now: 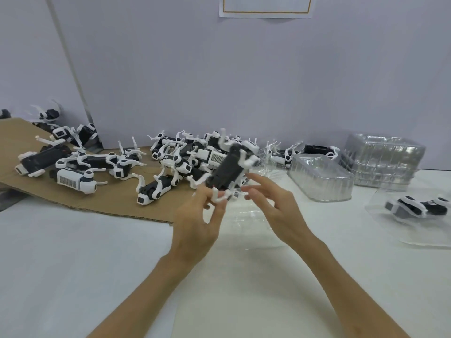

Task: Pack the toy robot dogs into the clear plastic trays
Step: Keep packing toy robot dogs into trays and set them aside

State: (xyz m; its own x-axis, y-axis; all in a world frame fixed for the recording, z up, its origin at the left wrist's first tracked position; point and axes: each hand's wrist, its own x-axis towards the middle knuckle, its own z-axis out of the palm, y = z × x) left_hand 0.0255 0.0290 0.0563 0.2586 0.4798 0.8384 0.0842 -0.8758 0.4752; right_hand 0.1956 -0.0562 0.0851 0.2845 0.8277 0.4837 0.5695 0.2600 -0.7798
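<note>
A black and white toy robot dog (228, 168) is held in the air above the table, belly up, legs splayed. My left hand (197, 220) pinches one of its white legs between thumb and fingers. My right hand (273, 203) is beside it, fingers bent loosely, fingertips near the dog's rear; whether they touch it is unclear. A clear plastic tray (251, 230) lies on the white table just under my hands. Several more toy dogs (170, 164) lie heaped on brown cardboard (102, 203) at the back left.
Stacks of clear trays stand at the back right, a lower stack (322, 179) and a taller stack (383, 162). A packed dog in a tray (415, 211) lies at the far right. A grey wall closes the back.
</note>
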